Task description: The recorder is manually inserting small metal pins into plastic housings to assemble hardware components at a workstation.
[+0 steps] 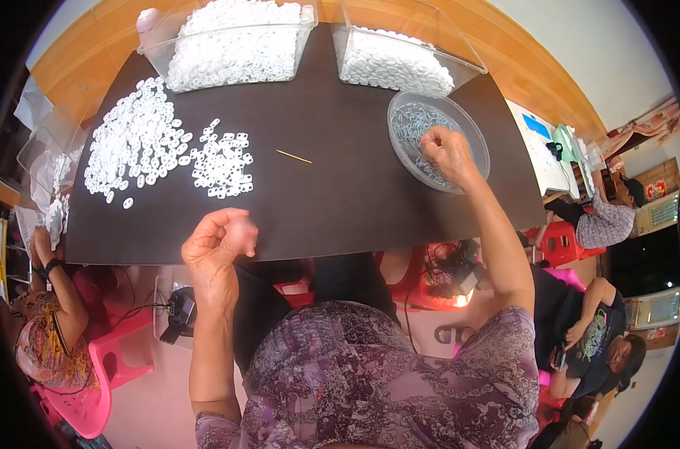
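Observation:
My right hand [448, 153] reaches into a round clear plastic bowl [483, 157] of small grey screws [415, 123]. Its fingers are curled together; whatever is in them is hidden. Above the table's near edge, my left hand [216, 247] is raised with thumb and fingers closed. Blur over its fingertips hides what they hold, if anything. Beyond it lie a heap of small flat white pieces with holes [221, 165] and, to the left, a larger pile of oval white pieces [134, 142]. A thin yellow stick [293, 156] lies alone mid-table.
At the back of the dark table [332, 209] stand two clear bins, the left bin [231, 45] and the right bin [392, 60], both filled with white pieces. A person sits at the left [55, 329], others at the right [594, 337]. Red stools [411, 280] stand below.

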Demonstrator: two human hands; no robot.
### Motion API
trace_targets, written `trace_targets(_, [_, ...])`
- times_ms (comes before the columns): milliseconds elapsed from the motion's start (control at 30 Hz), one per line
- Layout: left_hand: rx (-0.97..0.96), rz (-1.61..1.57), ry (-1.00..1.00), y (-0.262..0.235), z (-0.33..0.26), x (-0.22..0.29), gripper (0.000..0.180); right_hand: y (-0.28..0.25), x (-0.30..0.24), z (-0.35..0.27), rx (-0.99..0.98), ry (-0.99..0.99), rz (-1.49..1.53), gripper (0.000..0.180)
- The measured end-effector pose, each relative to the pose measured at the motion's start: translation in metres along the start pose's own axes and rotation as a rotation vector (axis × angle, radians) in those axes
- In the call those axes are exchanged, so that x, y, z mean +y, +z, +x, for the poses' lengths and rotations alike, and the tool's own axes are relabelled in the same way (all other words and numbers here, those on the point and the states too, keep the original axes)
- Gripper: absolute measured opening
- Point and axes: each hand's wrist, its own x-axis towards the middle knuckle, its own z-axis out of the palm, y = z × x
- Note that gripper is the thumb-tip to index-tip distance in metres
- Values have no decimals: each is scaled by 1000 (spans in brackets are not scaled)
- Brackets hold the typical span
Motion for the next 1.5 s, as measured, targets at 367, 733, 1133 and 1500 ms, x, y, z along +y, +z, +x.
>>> trace_targets(367, [7, -13, 11, -3, -3, 1, 11, 0, 2, 0, 49, 55, 72, 13])
trace_targets(733, [7, -33, -38, 4, -5, 5, 15, 6, -71, -22, 39, 7, 541, 7])
trace_targets(1133, [102, -122, -2, 4, -11, 1, 17, 102, -193, -74, -207, -253, 843, 10])
trace_targets(1500, [63, -23, 121, -8, -17, -3, 13, 121, -230, -79, -303, -277, 856, 8])
